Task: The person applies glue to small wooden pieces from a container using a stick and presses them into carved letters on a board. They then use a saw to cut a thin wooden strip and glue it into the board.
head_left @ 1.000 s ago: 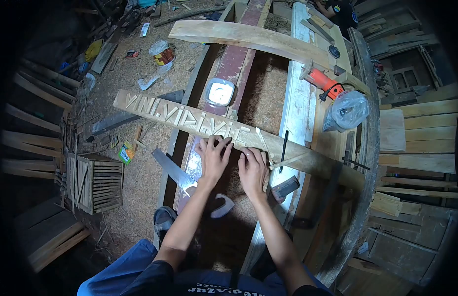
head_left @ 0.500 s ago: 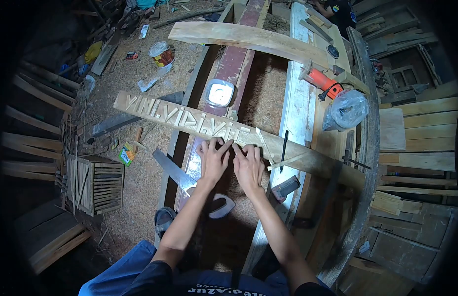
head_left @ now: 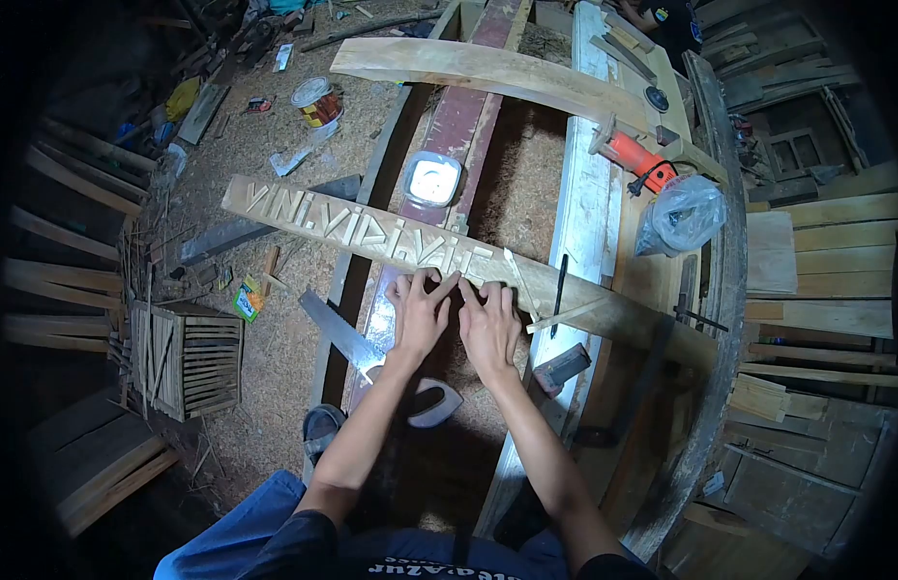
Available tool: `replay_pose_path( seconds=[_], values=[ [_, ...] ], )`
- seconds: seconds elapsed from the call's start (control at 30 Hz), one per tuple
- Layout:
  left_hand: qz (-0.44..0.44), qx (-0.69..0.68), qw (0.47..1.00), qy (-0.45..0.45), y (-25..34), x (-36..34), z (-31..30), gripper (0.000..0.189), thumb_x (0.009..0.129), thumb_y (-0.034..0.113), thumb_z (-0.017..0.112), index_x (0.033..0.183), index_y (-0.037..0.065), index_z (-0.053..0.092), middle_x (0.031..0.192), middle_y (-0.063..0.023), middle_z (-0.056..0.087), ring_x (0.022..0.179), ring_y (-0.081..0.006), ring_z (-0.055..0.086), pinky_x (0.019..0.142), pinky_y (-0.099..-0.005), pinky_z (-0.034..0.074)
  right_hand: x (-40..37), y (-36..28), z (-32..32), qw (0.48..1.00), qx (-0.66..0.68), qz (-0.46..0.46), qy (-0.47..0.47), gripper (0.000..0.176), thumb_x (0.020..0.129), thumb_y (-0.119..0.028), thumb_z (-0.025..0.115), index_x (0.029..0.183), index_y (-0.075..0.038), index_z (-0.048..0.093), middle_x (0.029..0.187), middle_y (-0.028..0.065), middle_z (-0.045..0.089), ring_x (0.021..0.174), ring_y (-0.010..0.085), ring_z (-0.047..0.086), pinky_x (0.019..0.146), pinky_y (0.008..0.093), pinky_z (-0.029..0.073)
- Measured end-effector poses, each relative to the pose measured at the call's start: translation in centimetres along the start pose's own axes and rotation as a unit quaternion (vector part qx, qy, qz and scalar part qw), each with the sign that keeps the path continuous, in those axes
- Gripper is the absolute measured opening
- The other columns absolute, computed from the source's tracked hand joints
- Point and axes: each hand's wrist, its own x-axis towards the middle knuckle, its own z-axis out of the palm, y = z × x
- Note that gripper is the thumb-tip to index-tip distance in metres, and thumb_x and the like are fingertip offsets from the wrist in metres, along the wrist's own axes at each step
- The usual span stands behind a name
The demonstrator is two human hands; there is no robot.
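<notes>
Raised wooden letters [head_left: 362, 230] run along a long wooden board [head_left: 603, 307] lying across the bench. At the board's near edge, below the last letters, my left hand [head_left: 420, 311] bends over with curled fingers, its index finger reaching to the right. Close beside it my right hand [head_left: 489, 327] presses its fingertips down at the same spot. The fingers hide whatever small piece may lie under them. Right of my hands, thin wooden strips [head_left: 570, 314] and a black rod [head_left: 559, 295] rest on the board. A white-filled container [head_left: 432, 181] stands beyond the board.
A handsaw [head_left: 340, 333] lies left of my forearms. A dark block [head_left: 562, 369] sits on the right beam. Farther right are an orange power tool [head_left: 634, 158] and a plastic bag [head_left: 681, 217]. A slatted crate [head_left: 212, 362] stands at left. Part of another person [head_left: 669, 21] shows at top right.
My hands stay at the same place on the board, with only very slight finger movement. The view has shifted slightly.
</notes>
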Motion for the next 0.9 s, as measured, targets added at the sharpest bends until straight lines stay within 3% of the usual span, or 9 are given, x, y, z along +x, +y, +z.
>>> replay_pose_path(
  seconds=[0.5, 0.6, 0.67, 0.77, 0.9],
  values=[
    [0.0, -0.021, 1.0, 0.018, -0.2, -0.2, -0.2, 0.047, 0.085, 0.011, 0.07, 0.13, 0.024, 0.07, 0.116, -0.007, 0.057, 0.107, -0.0303, 0.047, 0.099, -0.0501, 0.028, -0.6, 0.2, -0.5, 1.0, 0.014, 0.01, 0.021, 0.049, 0.08, -0.013, 0.075, 0.129, -0.014, 0.068, 0.11, 0.0093, 0.056, 0.105, 0.0276, 0.056, 0.073, 0.04, 0.056],
    [0.004, -0.018, 1.0, 0.016, -0.6, -1.1, -0.3, 0.046, 0.085, 0.011, 0.069, 0.13, 0.023, 0.069, 0.116, -0.0073, 0.057, 0.106, -0.0308, 0.047, 0.098, -0.0504, 0.028, -1.1, 0.3, -0.6, 1.0, 0.018, 0.022, 0.014, 0.048, 0.08, -0.013, 0.075, 0.127, -0.014, 0.069, 0.117, 0.0109, 0.057, 0.11, 0.0297, 0.055, 0.084, 0.0431, 0.053],
    [0.01, -0.007, 1.0, 0.015, -0.8, -1.7, -0.2, 0.046, 0.085, 0.01, 0.068, 0.13, 0.023, 0.069, 0.116, -0.0074, 0.057, 0.106, -0.0312, 0.047, 0.097, -0.0506, 0.029, -1.3, 0.4, -0.9, 0.999, -0.01, -0.018, 0.042, 0.046, 0.08, -0.013, 0.075, 0.126, -0.014, 0.071, 0.13, 0.0138, 0.056, 0.121, 0.0333, 0.052, 0.098, 0.0485, 0.045],
    [0.016, -0.004, 1.0, -0.003, -0.7, -2.0, 0.0, 0.051, 0.085, 0.01, 0.068, 0.134, 0.023, 0.066, 0.117, -0.0079, 0.056, 0.106, -0.0323, 0.046, 0.097, -0.0508, 0.029, -2.1, 0.8, -0.1, 0.999, 0.0, -0.014, 0.04, 0.044, 0.081, -0.014, 0.075, 0.125, -0.014, 0.071, 0.141, 0.0163, 0.052, 0.131, 0.0368, 0.047, 0.108, 0.0544, 0.036],
    [0.019, 0.001, 1.0, -0.01, 0.1, -1.7, 0.3, 0.057, 0.085, 0.011, 0.068, 0.14, 0.023, 0.061, 0.119, -0.0096, 0.054, 0.107, -0.0334, 0.046, 0.097, -0.0518, 0.03, -2.5, 1.1, -0.2, 0.999, 0.003, -0.006, 0.038, 0.044, 0.081, -0.014, 0.075, 0.126, -0.013, 0.071, 0.145, 0.0171, 0.05, 0.134, 0.0377, 0.044, 0.111, 0.0577, 0.034]
  ],
)
